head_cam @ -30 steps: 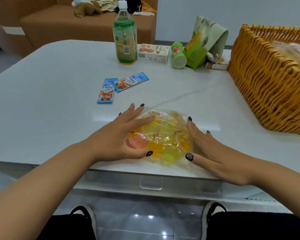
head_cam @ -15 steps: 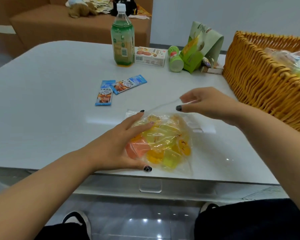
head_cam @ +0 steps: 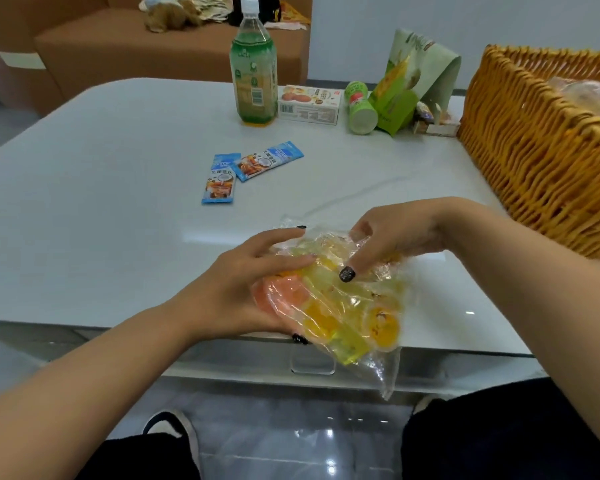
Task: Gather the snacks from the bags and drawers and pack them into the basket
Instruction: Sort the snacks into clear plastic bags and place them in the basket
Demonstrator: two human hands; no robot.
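Observation:
A clear plastic bag of jelly cups (head_cam: 347, 306), orange, yellow and green, is lifted at the near table edge. My left hand (head_cam: 243, 289) holds its left side from below. My right hand (head_cam: 395, 237) grips its top from above. The wicker basket (head_cam: 534, 161) stands at the right on the table, with a clear bag of snacks (head_cam: 596, 95) inside. Two blue snack sachets (head_cam: 246, 171) lie in the middle of the white table (head_cam: 101, 202).
At the back of the table stand a green drink bottle (head_cam: 253, 71), a small egg-print box (head_cam: 309, 103), a green tube lying down (head_cam: 361, 109) and a green paper bag (head_cam: 413, 77). A drawer handle (head_cam: 312, 362) shows under the table edge. A brown sofa (head_cam: 136, 46) is behind.
My right hand came back down from the bag's upper edge and gripped its top. Both hands have raised the bag off the table, toward me.

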